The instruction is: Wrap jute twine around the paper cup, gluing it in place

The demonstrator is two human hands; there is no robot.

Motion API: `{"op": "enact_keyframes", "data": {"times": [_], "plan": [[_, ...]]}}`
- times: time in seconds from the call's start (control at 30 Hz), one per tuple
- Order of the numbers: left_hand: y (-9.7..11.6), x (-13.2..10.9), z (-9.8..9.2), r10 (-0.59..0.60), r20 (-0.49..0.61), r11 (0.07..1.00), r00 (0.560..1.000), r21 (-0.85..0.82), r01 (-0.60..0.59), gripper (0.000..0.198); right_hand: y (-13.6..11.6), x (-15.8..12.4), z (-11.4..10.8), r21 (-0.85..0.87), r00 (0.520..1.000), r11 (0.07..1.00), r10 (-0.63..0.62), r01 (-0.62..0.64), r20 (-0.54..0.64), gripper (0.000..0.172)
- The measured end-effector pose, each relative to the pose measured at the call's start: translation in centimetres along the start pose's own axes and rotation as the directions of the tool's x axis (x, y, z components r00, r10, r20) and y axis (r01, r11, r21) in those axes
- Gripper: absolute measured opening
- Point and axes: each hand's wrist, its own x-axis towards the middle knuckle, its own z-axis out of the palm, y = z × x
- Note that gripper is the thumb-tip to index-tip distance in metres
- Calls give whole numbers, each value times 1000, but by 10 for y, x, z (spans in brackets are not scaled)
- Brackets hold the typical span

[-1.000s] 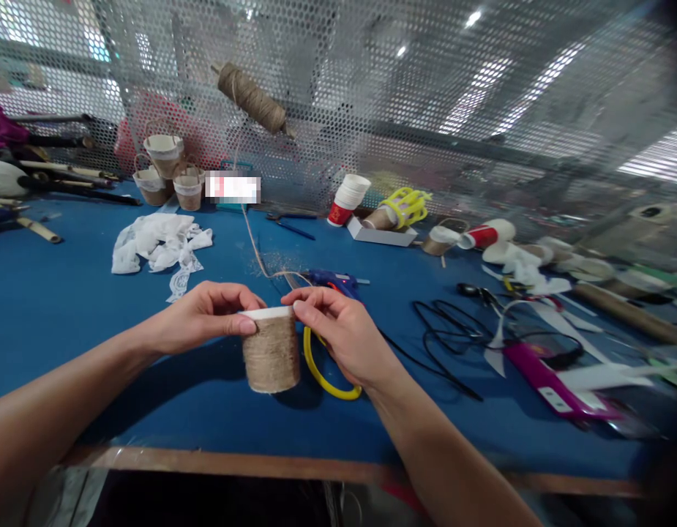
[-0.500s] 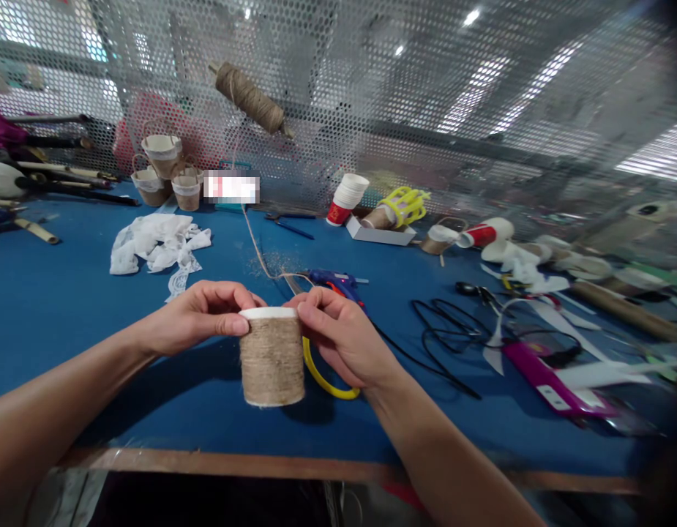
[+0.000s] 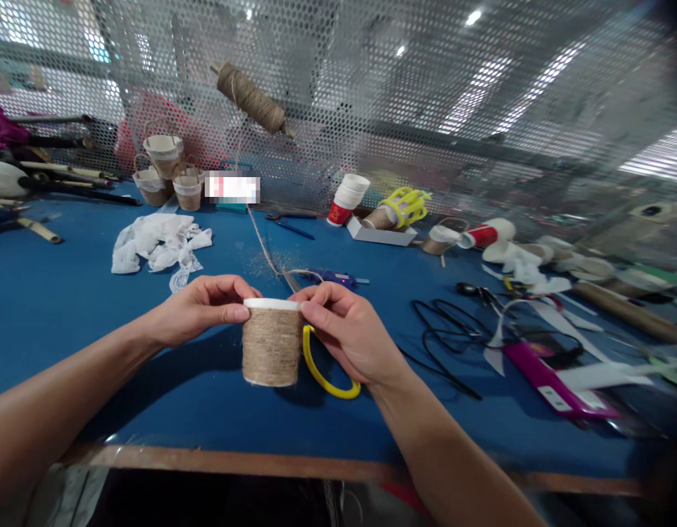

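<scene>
So in the head cam the twine-wrapped cup (image 3: 271, 346) sits between 7 and 8 o'clock from the middle of the view, white rim up, with the left hand (image 3: 206, 311) pinching that rim at its 9 o'clock and the right hand (image 3: 346, 329) pinching it at 3, though some fingertips are hidden. Going round from the cup, there's a yellow loop handle (image 3: 330, 388) at 4, a twine spool (image 3: 253, 99) way up at 12 and little baskets (image 3: 165, 157) around 11.
</scene>
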Motion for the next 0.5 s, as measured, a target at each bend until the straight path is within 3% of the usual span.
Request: {"op": "enact_keyframes", "data": {"times": [0.33, 0.5], "plan": [[2, 2, 1, 6, -3, 995, 1000, 104, -6, 28, 2, -1, -2, -168, 996, 982, -87, 85, -4, 20], [1, -1, 6, 82, 33, 927, 996, 364, -89, 30, 1, -2, -1, -322, 990, 936, -139, 142, 32, 19]]}}
